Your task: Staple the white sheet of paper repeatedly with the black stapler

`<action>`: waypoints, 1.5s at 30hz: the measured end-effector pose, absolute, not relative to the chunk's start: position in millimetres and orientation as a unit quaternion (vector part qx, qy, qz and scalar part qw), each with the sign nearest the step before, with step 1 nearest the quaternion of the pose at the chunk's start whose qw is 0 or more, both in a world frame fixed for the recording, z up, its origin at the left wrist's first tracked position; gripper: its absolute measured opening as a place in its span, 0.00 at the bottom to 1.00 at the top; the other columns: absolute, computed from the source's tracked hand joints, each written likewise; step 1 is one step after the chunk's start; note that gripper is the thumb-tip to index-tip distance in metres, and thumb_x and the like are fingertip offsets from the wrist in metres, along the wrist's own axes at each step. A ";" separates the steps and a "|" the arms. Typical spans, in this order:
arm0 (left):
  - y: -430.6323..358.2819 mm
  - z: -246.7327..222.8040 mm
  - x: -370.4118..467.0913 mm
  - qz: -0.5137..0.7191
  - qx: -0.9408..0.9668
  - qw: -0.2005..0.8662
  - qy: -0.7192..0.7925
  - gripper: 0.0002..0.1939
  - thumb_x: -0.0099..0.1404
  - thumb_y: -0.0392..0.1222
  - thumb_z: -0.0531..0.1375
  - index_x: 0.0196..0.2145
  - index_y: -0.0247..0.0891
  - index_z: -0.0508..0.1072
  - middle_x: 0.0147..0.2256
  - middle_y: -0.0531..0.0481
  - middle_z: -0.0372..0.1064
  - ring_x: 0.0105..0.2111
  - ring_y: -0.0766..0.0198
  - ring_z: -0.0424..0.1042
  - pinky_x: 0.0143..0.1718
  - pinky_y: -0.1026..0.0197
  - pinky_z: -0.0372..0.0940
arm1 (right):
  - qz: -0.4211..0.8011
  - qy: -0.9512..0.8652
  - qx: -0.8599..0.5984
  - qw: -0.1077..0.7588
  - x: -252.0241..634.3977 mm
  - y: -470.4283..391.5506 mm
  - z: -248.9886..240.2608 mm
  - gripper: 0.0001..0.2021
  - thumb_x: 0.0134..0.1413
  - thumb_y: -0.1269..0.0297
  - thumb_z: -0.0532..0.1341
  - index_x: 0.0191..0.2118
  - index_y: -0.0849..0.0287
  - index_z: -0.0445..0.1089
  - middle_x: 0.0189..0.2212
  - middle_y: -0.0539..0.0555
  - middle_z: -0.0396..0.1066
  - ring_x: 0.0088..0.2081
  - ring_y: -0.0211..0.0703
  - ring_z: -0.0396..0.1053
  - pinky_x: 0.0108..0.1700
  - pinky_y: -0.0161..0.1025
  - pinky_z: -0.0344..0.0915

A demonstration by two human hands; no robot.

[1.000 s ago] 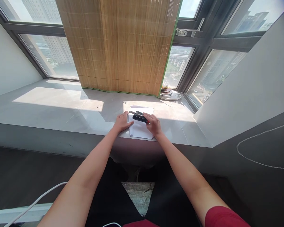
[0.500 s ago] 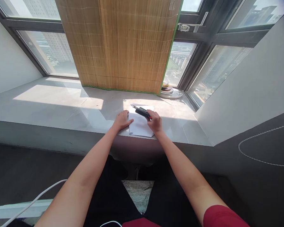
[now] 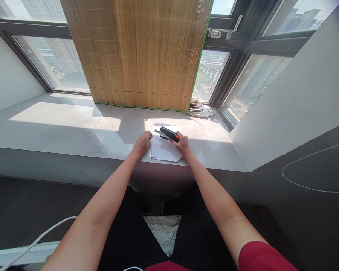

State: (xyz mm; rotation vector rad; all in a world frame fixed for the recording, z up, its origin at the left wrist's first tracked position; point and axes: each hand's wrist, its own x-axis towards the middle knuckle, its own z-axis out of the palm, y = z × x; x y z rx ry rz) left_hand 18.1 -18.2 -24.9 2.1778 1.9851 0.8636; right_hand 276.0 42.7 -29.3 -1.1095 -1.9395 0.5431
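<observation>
My right hand [image 3: 182, 144] is closed around the rear end of a black stapler [image 3: 168, 132] with an orange part near my fingers. The stapler is spread wide, its top cover apart from the metal strip, and its front points left. Beneath it, white paper [image 3: 165, 151] lies near the front edge of the window sill. At the paper's left edge, my left hand [image 3: 142, 144] has its fingers drawn together with the thumb. Whatever those fingers may hold is too small to make out.
A bamboo blind [image 3: 141, 56] hangs over the window behind the sill [image 3: 59, 131]. Stacked plates [image 3: 200, 111] stand in the right corner. Small bits [image 3: 146, 120] lie beyond the paper. A bead chain [image 3: 284, 173] hangs at right, and a white cable [image 3: 36, 241] runs at lower left.
The stapler has opened wider and turned in my right hand. My left thumb has come off the paper and drawn in to the fingers. The whole view has shifted slightly.
</observation>
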 end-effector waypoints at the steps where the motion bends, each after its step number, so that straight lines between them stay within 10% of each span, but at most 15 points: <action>1: -18.3 -25.7 17.4 0.290 0.711 0.032 0.640 0.13 0.82 0.39 0.48 0.45 0.43 0.72 0.48 0.40 0.73 0.41 0.51 0.75 0.41 0.51 0.67 | 0.217 -0.773 -0.428 0.414 275.9 42.3 -29.3 0.13 0.59 0.51 0.65 0.41 0.54 0.74 0.31 0.51 0.76 0.33 0.46 0.71 0.40 0.41 0.69; 9: -15.1 -30.4 15.1 0.336 0.727 0.028 0.598 0.12 0.79 0.34 0.49 0.44 0.40 0.73 0.49 0.40 0.68 0.45 0.53 0.75 0.49 0.52 0.71 | 0.164 -0.791 -0.303 0.506 275.7 39.9 -31.2 0.17 0.61 0.70 0.60 0.52 0.53 0.79 0.57 0.59 0.80 0.59 0.53 0.76 0.62 0.53 0.73; 27: -30.1 -19.3 18.7 0.314 0.727 -0.012 0.610 0.05 0.79 0.43 0.58 0.45 0.44 0.74 0.47 0.45 0.77 0.46 0.54 0.76 0.39 0.57 0.64 | 0.236 -0.773 -0.395 0.435 273.7 53.3 -36.0 0.15 0.56 0.50 0.70 0.38 0.55 0.73 0.38 0.54 0.76 0.39 0.47 0.71 0.43 0.43 0.71; 38: -27.7 -19.0 16.9 0.307 0.747 -0.004 0.589 0.05 0.79 0.44 0.60 0.43 0.45 0.76 0.44 0.47 0.79 0.48 0.54 0.76 0.41 0.56 0.66 | 0.045 -0.860 -0.351 0.367 249.0 27.0 -13.2 0.12 0.66 0.61 0.70 0.53 0.52 0.78 0.54 0.60 0.78 0.55 0.59 0.69 0.58 0.54 0.68; 45: -24.9 -22.3 12.8 0.317 0.735 -0.001 0.600 0.07 0.79 0.44 0.59 0.41 0.44 0.75 0.41 0.47 0.79 0.44 0.56 0.76 0.41 0.58 0.66 | 0.033 -0.923 -0.269 0.274 202.0 18.0 -10.2 0.13 0.74 0.74 0.58 0.43 0.54 0.80 0.38 0.52 0.81 0.43 0.47 0.70 0.53 0.44 0.69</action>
